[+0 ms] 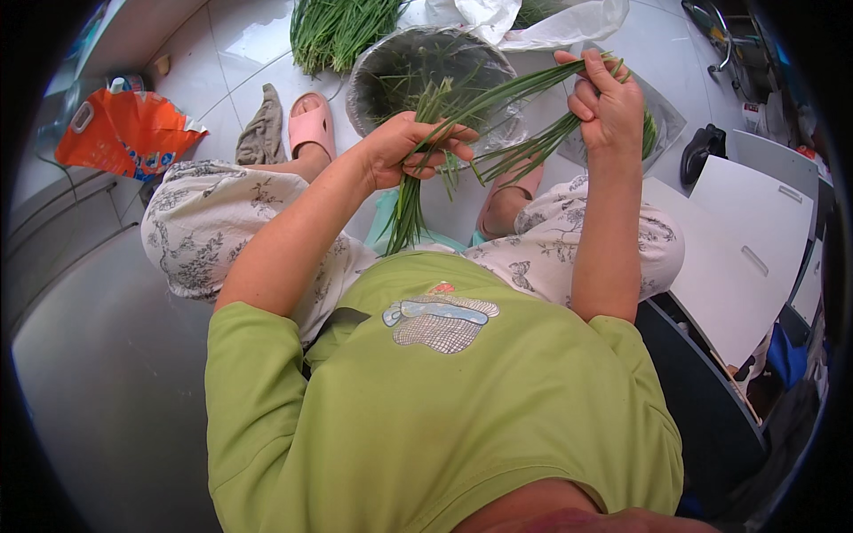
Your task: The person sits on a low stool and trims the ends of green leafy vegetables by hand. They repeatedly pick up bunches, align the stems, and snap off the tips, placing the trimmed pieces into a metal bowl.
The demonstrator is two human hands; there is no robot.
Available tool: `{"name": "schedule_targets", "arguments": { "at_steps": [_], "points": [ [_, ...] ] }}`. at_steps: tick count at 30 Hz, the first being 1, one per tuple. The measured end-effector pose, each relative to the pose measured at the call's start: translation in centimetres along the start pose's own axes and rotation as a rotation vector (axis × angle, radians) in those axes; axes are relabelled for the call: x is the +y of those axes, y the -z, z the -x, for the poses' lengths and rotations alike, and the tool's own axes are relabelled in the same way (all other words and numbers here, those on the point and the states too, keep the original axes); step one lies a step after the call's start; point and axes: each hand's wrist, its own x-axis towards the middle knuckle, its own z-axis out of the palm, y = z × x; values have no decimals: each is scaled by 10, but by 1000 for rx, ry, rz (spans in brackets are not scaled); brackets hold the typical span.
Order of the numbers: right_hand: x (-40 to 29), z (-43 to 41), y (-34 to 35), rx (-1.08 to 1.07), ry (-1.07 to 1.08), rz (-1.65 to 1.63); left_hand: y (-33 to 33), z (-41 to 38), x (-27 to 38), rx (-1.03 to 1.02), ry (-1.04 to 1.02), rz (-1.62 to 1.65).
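Note:
My left hand (416, 150) grips a bunch of long green garlic chives (408, 216), its pale cut ends pointing up and the leaf ends hanging down toward my lap. Raised at the right, my right hand (605, 100) pinches other chive strands (536, 145). Some of these strands stretch across to the fingers of my left hand. Beyond the left hand stands a round bin (356, 100) lined with clear plastic, with loose green scraps inside. A thick pile of chives (343, 33) lies on the floor behind it, at the left.
White plastic bags (573, 26) lie behind the bin. Chives sit on a clear sheet (670, 126) beyond my right wrist. An orange bag (123, 133) and a grey cloth (263, 130) are at the left. At the right are a black shoe (703, 153) and white drawer fronts (746, 233).

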Motion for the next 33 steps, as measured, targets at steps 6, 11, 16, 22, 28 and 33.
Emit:
{"name": "schedule_targets", "arguments": {
  "at_steps": [6,11,16,22,28,33],
  "points": [
    [0,-1,2,2,15,7,-2,-3,-5,76,-9,18],
    [-1,0,1,-3,45,9,-4,-7,-8,180,-34,-26],
    [1,10,-8,-5,152,25,-3,-13,-12,349,-128,80],
    [-9,20,-16,37,347,-8,19,-18,-18,427,-139,251],
    [-4,14,-10,75,288,19,4,-10,-9,293,-204,171],
    [-9,11,-4,137,276,29,11,-10,-7,189,-161,298]
  ]
}}
